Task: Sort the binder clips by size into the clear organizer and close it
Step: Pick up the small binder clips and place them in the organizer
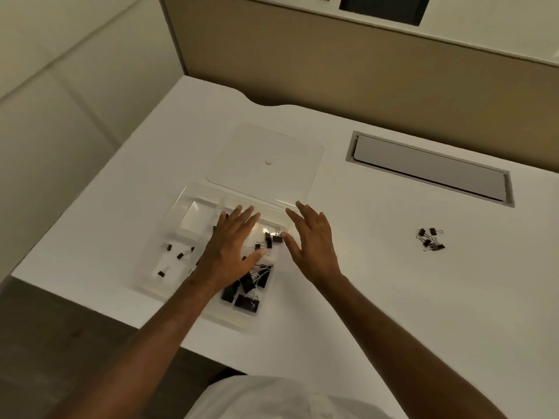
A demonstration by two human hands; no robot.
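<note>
One small heap of binder clips (431,239) is left unsorted toward the table's right edge, nearer the right hand (311,237) (fingers spread, nothing held); left hand (233,246), likewise empty, is spread above the organizer (181,213), lid (266,158) open.

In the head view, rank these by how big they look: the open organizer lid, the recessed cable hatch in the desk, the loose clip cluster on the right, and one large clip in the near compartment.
1. Lid and hatch: too close to rank.
2. Loose clip cluster.
3. Large clip, about the cluster's size but nearer the camera, so unsure.
</note>
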